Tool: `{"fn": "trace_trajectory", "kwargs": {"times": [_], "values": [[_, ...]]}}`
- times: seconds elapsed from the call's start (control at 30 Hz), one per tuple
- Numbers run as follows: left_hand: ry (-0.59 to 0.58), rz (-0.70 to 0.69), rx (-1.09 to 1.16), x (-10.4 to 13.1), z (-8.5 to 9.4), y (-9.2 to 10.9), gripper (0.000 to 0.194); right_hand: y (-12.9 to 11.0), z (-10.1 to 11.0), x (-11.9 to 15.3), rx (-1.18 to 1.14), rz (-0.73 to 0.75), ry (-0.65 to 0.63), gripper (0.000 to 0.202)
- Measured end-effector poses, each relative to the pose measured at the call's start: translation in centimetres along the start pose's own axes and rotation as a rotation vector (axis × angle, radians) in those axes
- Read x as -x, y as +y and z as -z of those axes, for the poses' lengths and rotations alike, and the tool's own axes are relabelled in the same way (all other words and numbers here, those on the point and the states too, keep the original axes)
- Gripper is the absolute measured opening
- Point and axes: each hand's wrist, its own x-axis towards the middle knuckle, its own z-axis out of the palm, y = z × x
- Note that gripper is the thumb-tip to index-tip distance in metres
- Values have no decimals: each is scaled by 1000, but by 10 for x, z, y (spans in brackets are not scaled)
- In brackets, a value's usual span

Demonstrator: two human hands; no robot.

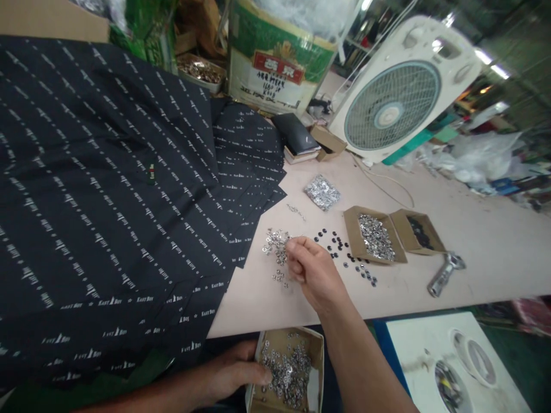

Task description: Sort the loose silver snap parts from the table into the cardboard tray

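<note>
While box [318, 358] points lengthwise forward | left fingers [259, 374] grasp it | right fingers' [300, 253] hold unclear

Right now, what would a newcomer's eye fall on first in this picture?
Probably the dark printed fabric across the left side, then the large white fan at the upper right. At the lower middle, the left hand holds a box of small metal pieces; the right hand is beside scattered pieces on the table.

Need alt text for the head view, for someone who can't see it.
A curled right hand is beside loose silvery pieces on a table; the left hand holds a box of similar pieces at its edge. Dark printed fabric lies left, a white fan behind.
</note>
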Motion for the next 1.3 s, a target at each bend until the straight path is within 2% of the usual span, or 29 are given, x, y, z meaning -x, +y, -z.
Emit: {"fn": "trace_trajectory", "kwargs": {"times": [0.07, 0.13, 0.2, 0.3, 0.6, 0.97, 1.07, 1.3], "values": [[6, 10, 4, 0, 1, -1, 53, 1, -1, -3, 413, 104, 44, 15], [13, 18, 7, -1, 2, -2, 52, 4, -3, -6, 728, 199, 70, 11], [30, 26, 1, -1, 3, -3, 50, 8, -4, -10, 906, 271, 81, 11], [38, 30, -3, -1, 3, -4, 46, 11, -5, -13, 1038, 324, 81, 13], [18, 14, 4, -1, 4, -5, 46, 10, 0, -18, 1097, 307, -15, 17], [15, 28, 18, -3, 2, -6, 46, 8, -5, -16, 1312, 455, 9, 15], [18, 25, 26, -2, 1, -5, 46, 9, -6, -15, 1304, 460, 29, 14], [23, 32, 21, -1, 1, -5, 45, 12, -6, -15, 1213, 484, -17, 15]]}}
